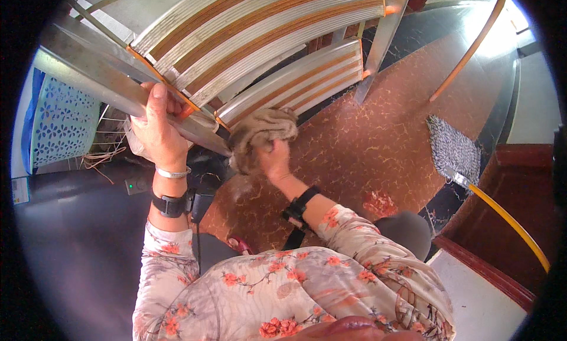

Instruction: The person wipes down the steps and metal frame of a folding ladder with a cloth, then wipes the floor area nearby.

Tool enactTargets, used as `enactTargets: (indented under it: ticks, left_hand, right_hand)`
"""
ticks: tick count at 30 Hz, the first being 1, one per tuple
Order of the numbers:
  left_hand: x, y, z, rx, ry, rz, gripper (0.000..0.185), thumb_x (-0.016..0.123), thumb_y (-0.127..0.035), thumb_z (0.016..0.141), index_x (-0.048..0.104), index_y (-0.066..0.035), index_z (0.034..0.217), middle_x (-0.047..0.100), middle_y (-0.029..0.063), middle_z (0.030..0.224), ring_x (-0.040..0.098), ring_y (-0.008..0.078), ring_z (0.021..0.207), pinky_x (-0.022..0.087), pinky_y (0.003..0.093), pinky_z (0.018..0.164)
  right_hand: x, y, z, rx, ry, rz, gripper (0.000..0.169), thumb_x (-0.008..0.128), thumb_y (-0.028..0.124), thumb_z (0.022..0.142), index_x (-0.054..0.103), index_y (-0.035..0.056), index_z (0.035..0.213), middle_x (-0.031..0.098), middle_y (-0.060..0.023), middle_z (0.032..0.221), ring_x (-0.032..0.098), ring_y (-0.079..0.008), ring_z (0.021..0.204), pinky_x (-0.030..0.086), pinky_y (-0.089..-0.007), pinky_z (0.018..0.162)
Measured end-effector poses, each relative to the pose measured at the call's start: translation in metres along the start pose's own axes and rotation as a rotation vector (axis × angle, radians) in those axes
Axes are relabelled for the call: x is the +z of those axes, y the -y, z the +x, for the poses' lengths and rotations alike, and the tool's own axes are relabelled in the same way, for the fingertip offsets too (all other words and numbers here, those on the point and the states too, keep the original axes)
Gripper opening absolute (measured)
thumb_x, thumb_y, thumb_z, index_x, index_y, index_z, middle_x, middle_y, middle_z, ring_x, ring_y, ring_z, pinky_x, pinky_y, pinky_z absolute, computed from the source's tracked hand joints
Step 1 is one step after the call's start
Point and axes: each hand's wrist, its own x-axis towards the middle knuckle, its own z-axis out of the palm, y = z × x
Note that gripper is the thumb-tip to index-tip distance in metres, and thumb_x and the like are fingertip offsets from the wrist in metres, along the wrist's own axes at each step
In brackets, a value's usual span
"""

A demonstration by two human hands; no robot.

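A metal stepladder with ribbed silver-and-brown treads (266,35) stands in front of me. My left hand (161,128) grips its left side rail (106,88), the thumb lying over the top. In my right hand (274,159) is a bunched beige-brown cloth (261,133). The cloth lies against the lower left end of the ladder, at the lowest visible tread (297,84) and the foot of the rail. My fingers are partly hidden in its folds.
Brown marbled floor (354,137) with a dark border spreads right of the ladder. A flat grey mop head (454,146) with a yellow handle (509,221) lies there. A light-blue perforated panel (64,119), a wire rack (110,128) and loose cords (99,161) are at left.
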Motion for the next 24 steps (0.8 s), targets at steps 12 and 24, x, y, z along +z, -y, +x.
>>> enactTargets:
  ticks: [12, 24]
  left_hand:
    - [0.0, -0.002, 0.002, 0.024, -0.02, -0.022, 0.017, 0.061, -0.02, 0.084, 0.054, -0.005, 0.083, 0.048, -0.0001, 0.065, 0.046, 0.0087, 0.055, 0.041, 0.0233, 0.05]
    - [0.002, -0.002, 0.001, -0.01, 0.064, -0.013, 0.02, 0.065, -0.02, 0.08, 0.055, -0.003, 0.083, 0.053, -0.0012, 0.066, 0.048, 0.0065, 0.056, 0.043, 0.0223, 0.051]
  right_hand:
    - [-0.033, -0.039, 0.127, 0.224, -0.81, 0.461, 0.041, 0.051, 0.024, 0.089, 0.047, -0.0019, 0.122, 0.053, -0.0107, 0.118, 0.053, -0.023, 0.1, 0.042, -0.0364, 0.09]
    - [-0.014, -0.038, 0.035, 0.369, -0.332, 0.086, 0.025, 0.057, 0.008, 0.081, 0.056, -0.0063, 0.102, 0.059, -0.0163, 0.108, 0.054, -0.0278, 0.102, 0.042, -0.0378, 0.088]
